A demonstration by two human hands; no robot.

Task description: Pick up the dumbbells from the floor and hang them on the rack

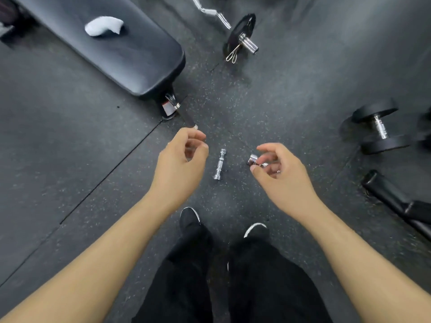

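Head view, straight down onto the speckled rubber floor (70,148), and both my bare arms are out in front of me. My right hand (283,180) has hold of a small chrome dumbbell (253,160): thumb underneath, fingers curled over the handle, one shiny end poking out to the left of the hand. It's blurred, so I can't tell how much of the bar sits in the grip. My left hand (180,164) is up at about the same height, with its fingers loosely curled toward the thumb and nothing in it.

Between the two hands, down on the floor, lies the other chrome dumbbell (220,164). It points away from me, just ahead of my black shoes (190,217) with their white soles.

Off to the right, well apart, a black dumbbell (377,127) lies on the floor, its chrome handle showing between the round heads. Nearer me on that side runs a black padded bar (394,201).

Top left, a black padded weight bench (130,54) carries a white towel (103,25). The bench's foot (170,107) sits on the floor just beyond my left hand. Top centre, a curl bar (210,11) rests on the floor, with a black plate (240,29) and a spring clip (233,54) on it.
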